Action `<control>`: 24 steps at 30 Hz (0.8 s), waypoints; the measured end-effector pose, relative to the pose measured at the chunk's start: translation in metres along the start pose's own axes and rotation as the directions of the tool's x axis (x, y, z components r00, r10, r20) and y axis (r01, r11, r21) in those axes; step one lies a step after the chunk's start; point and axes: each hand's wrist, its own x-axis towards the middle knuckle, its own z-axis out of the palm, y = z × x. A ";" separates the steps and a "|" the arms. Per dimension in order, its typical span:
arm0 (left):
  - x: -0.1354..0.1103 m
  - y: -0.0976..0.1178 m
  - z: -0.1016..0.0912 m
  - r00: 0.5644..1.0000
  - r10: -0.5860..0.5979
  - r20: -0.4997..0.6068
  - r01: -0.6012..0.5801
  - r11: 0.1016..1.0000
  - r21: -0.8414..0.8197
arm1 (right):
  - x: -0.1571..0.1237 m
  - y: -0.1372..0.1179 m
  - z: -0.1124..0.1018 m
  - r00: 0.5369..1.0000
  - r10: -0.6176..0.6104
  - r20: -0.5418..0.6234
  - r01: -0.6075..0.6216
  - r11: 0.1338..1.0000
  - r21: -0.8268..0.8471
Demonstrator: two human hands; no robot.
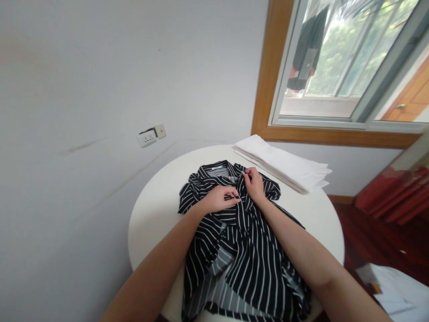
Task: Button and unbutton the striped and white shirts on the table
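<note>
On striped shirt (258,264), left hand (217,199) half-curled, right hand (255,185) pinching it

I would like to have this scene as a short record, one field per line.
Garment: black-and-white striped shirt, collar toward the wall
Left hand: fingertips at the shirt's front; firmness of grip unclear
Right hand: pinching cloth near the collar
Surface: round white table
Beside shirt: white stack
Background: window, wall socket

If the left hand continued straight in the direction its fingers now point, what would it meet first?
Probably the striped shirt, whose cloth lies just ahead of the left hand. Beyond, roughly in line, is the right hand, by its wrist; depth is unclear.
</note>
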 end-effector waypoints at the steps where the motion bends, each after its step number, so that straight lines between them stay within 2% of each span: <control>1: 0.000 0.000 -0.002 0.999 -0.030 0.032 0.032 0.998 -0.055 | 0.000 0.000 0.000 1.000 0.005 -0.002 -0.005 1.000 0.005; 5: 0.001 -0.001 -0.005 0.965 -0.158 0.209 0.201 0.958 -0.204 | 0.003 -0.005 -0.001 1.000 0.004 -0.014 -0.003 0.999 0.038; 7: 0.001 -0.001 -0.003 0.949 -0.230 0.217 0.277 0.936 -0.219 | 0.005 -0.010 -0.002 1.000 -0.012 -0.022 0.013 0.998 0.065; 8: 0.002 -0.002 -0.002 0.956 -0.251 0.153 0.279 0.939 -0.200 | 0.006 -0.013 -0.002 1.000 -0.021 -0.022 0.023 0.997 0.078; 10: 0.004 -0.003 0.002 0.969 -0.217 -0.119 0.207 0.974 -0.090 | 0.006 -0.020 -0.002 0.999 -0.037 -0.016 0.039 0.995 0.092; 12: 0.007 -0.006 0.005 0.920 -0.067 -0.387 0.105 0.991 0.079 | 0.004 -0.026 -0.002 0.999 -0.052 -0.012 0.053 0.995 0.084; 14: 0.010 -0.013 0.009 0.868 0.061 -0.493 0.040 0.981 0.192 | 0.003 -0.029 -0.001 0.998 -0.068 -0.012 0.069 0.995 0.077; 16: 0.012 -0.023 0.014 0.877 0.076 -0.474 0.010 0.984 0.175 | 0.001 -0.031 0.000 0.997 -0.077 -0.007 0.078 0.994 0.080; 20: 0.013 -0.045 0.021 0.946 -0.024 -0.323 0.010 0.999 -0.042 | -0.001 -0.029 0.002 0.997 -0.073 0.005 0.072 0.993 0.093; 24: 0.013 -0.056 0.021 0.961 -0.068 -0.267 0.038 0.993 -0.115 | -0.003 -0.020 0.003 1.000 -0.012 0.011 0.011 0.993 0.116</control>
